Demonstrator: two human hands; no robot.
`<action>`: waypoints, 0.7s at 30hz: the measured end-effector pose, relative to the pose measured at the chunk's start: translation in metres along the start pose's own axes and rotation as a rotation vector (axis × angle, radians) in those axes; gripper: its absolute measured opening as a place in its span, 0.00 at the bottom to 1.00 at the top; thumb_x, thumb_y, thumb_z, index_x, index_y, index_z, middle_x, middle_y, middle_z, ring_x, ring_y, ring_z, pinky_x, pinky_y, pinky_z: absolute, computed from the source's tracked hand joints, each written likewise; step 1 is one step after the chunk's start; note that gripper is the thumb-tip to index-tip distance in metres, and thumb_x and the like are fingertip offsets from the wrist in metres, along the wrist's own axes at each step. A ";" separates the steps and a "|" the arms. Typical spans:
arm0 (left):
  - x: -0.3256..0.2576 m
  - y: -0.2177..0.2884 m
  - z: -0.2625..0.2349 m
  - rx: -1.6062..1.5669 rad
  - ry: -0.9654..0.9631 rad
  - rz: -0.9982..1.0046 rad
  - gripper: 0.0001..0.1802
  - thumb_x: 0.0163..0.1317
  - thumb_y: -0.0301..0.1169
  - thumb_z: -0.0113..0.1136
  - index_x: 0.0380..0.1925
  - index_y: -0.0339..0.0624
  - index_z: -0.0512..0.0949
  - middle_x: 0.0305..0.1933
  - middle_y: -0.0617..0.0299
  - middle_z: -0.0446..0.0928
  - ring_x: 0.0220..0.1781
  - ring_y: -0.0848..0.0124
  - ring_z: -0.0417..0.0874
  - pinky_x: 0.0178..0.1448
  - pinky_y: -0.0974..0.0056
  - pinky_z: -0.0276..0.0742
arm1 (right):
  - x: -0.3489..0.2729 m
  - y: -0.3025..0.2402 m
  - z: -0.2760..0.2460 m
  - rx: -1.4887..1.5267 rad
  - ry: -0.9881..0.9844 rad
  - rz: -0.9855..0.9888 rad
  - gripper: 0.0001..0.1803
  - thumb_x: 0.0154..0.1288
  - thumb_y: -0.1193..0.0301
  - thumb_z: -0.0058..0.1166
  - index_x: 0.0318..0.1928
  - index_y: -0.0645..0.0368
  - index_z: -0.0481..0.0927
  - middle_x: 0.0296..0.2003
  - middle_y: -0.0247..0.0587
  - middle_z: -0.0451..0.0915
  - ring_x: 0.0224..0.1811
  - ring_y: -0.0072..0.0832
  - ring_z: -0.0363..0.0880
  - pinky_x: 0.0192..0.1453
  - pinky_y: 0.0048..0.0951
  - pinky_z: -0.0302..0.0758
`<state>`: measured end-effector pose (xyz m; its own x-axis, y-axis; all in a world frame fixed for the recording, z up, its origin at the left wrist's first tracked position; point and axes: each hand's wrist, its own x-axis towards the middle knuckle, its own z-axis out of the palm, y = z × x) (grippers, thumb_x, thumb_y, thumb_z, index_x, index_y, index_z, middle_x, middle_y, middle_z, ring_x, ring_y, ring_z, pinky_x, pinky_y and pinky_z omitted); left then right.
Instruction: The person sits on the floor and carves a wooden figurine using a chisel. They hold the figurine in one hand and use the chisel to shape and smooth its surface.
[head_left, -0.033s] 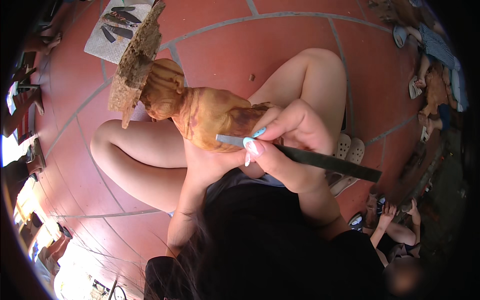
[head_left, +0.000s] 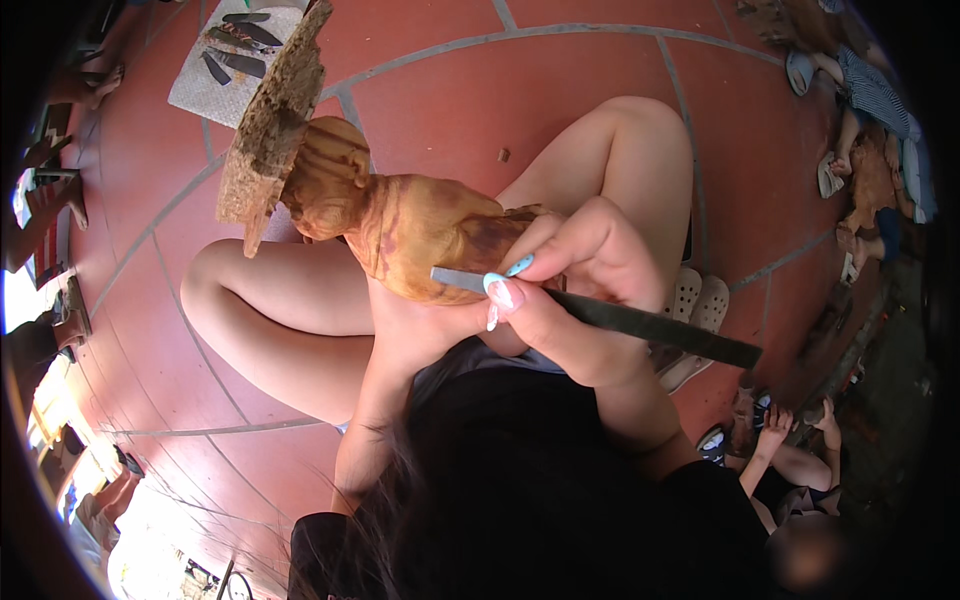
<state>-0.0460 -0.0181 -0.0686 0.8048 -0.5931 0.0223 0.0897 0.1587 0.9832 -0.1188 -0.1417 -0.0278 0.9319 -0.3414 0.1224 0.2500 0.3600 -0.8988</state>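
A carved wooden figure [head_left: 420,225] lies across my lap, its rounded head towards the upper left and a rough, bark-like slab [head_left: 262,135] behind the head. My left hand [head_left: 425,325] holds the figure's body from below; its fingers are hidden under the wood. Between thumb and fingers, my right hand [head_left: 575,300] pinches a flat carving blade [head_left: 660,332], dark along its length, with a lighter grey end. That end overlaps the lower side of the figure's body in view; whether it touches the wood I cannot tell.
A pale mat [head_left: 195,90] with several dark flat blades [head_left: 240,62] lies on the red tiled floor [head_left: 470,100] beyond the slab. Light clogs [head_left: 700,305] stand beside my bent right leg. Other people sit along the right [head_left: 885,95] and lower right [head_left: 790,460] edges.
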 end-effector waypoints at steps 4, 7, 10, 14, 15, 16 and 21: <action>-0.004 0.004 0.003 -0.023 0.026 -0.119 0.36 0.34 0.28 0.77 0.47 0.33 0.72 0.44 0.57 0.77 0.45 0.68 0.79 0.49 0.63 0.76 | -0.001 0.002 -0.002 0.034 0.007 -0.061 0.11 0.59 0.87 0.54 0.37 0.63 0.68 0.32 0.40 0.77 0.32 0.16 0.77 0.36 0.18 0.74; -0.004 0.003 -0.001 0.035 0.005 -0.091 0.36 0.35 0.27 0.77 0.48 0.33 0.72 0.44 0.57 0.77 0.46 0.68 0.79 0.50 0.64 0.76 | -0.003 0.004 -0.007 0.051 0.022 -0.056 0.12 0.59 0.87 0.55 0.38 0.62 0.67 0.31 0.39 0.76 0.32 0.16 0.77 0.36 0.17 0.74; -0.004 -0.001 -0.005 0.030 -0.019 -0.055 0.35 0.36 0.27 0.78 0.48 0.33 0.72 0.45 0.57 0.77 0.46 0.69 0.79 0.50 0.64 0.76 | -0.001 0.003 -0.002 0.018 0.000 -0.031 0.12 0.59 0.86 0.55 0.38 0.61 0.67 0.31 0.36 0.75 0.30 0.13 0.75 0.35 0.16 0.72; -0.008 0.003 -0.003 -0.007 0.041 -0.153 0.36 0.36 0.27 0.78 0.48 0.33 0.72 0.45 0.57 0.77 0.46 0.68 0.79 0.51 0.64 0.76 | -0.002 0.001 -0.008 -0.132 -0.029 0.029 0.14 0.59 0.88 0.51 0.40 0.63 0.63 0.26 0.42 0.74 0.26 0.18 0.72 0.32 0.19 0.71; -0.008 0.003 -0.003 0.012 0.042 -0.155 0.36 0.36 0.27 0.78 0.48 0.33 0.72 0.45 0.57 0.77 0.46 0.68 0.79 0.51 0.64 0.76 | -0.005 0.001 -0.011 -0.116 -0.004 0.045 0.14 0.59 0.88 0.51 0.40 0.63 0.62 0.26 0.42 0.74 0.26 0.18 0.72 0.31 0.19 0.70; -0.006 0.003 -0.003 0.022 0.041 -0.141 0.36 0.36 0.27 0.78 0.48 0.33 0.72 0.45 0.57 0.77 0.46 0.68 0.79 0.51 0.64 0.76 | -0.006 0.002 -0.012 -0.100 0.021 0.061 0.15 0.58 0.88 0.51 0.41 0.63 0.62 0.26 0.42 0.74 0.26 0.17 0.72 0.31 0.19 0.70; -0.012 0.000 -0.006 0.069 0.059 -0.145 0.36 0.36 0.28 0.77 0.49 0.34 0.72 0.45 0.57 0.78 0.46 0.68 0.79 0.51 0.63 0.76 | 0.002 -0.001 -0.003 -0.107 -0.003 0.048 0.14 0.59 0.88 0.49 0.41 0.62 0.62 0.26 0.41 0.74 0.26 0.17 0.72 0.30 0.19 0.69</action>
<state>-0.0517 -0.0064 -0.0701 0.8198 -0.5579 -0.1291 0.1684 0.0194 0.9855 -0.1178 -0.1455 -0.0284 0.9431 -0.3228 0.0791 0.1752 0.2808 -0.9436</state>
